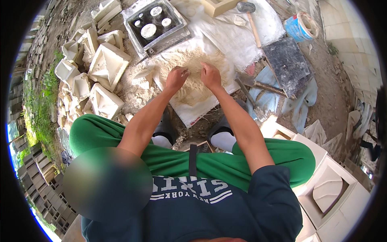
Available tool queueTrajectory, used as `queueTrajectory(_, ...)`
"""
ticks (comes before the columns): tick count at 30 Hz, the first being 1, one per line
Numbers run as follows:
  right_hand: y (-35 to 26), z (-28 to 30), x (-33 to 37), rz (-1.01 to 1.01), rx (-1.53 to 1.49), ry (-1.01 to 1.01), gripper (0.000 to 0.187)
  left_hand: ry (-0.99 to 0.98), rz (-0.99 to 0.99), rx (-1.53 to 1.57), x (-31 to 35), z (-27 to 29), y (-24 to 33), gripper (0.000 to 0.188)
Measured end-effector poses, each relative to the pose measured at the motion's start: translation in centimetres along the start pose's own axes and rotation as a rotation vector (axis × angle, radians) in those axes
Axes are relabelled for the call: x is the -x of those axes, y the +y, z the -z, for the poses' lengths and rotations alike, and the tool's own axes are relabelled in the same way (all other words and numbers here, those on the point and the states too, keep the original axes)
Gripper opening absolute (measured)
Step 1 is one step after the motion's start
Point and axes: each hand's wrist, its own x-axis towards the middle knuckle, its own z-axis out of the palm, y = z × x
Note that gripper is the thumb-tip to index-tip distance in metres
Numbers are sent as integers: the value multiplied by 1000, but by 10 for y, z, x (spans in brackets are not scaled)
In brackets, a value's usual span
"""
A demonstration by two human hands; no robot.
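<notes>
My left hand [177, 78] and my right hand [210, 76] are side by side over a heap of pale tan powder [197, 92], a short gap between them. The powder lies on a white sack [189, 115] spread on the ground in front of my shoes. Both hands have their fingers curled in. Whatever the fingers may hold is hidden or too small to make out. Just beyond the heap stands a dark metal mould box [171, 39] with several pale-topped round posts inside.
Broken cream-coloured mould pieces [108, 66] pile up on the left. A mallet [252, 24], a blue-and-white bucket [299, 27] and a dark flat slab [287, 64] are at the right. A cream block frame [332, 189] sits beside my right knee. A cream frame [219, 7] lies at the far edge.
</notes>
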Motion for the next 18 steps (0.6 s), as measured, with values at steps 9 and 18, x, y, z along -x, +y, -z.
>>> queueTrajectory(9, -4, 23, 6, -170, 147, -190, 26, 24, -88, -180, -6, -3, -15, 19)
queueTrajectory(18, -44, 6, 7, 1, 318, -405, 56, 48, 29, -377, 17, 5, -27, 21)
